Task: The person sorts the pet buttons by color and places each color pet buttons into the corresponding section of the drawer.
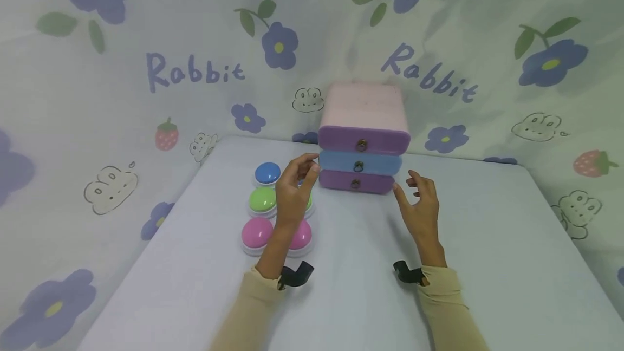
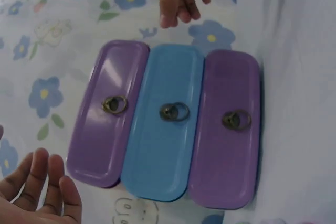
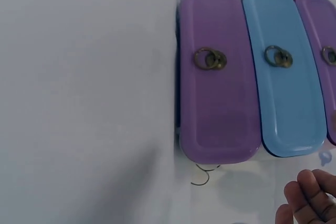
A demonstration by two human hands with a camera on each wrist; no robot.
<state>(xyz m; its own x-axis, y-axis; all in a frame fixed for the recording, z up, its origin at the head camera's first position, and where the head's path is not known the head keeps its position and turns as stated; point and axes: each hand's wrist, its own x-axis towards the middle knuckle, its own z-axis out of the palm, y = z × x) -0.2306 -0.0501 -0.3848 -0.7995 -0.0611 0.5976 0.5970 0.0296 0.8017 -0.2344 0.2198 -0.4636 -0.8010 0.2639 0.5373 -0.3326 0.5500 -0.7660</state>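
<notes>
Pink drawer unit, with two purple fronts and one blue front, stands at the rear of the white surface. Left hand and right hand are positioned near its opposite sides, empty, fingers loosely curved, thumbs apart. Domed buttons sit left, partly hidden by the left hand.

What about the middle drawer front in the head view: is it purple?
No, the middle drawer front is blue, set between the purple top drawer front and the purple bottom drawer front.
</notes>
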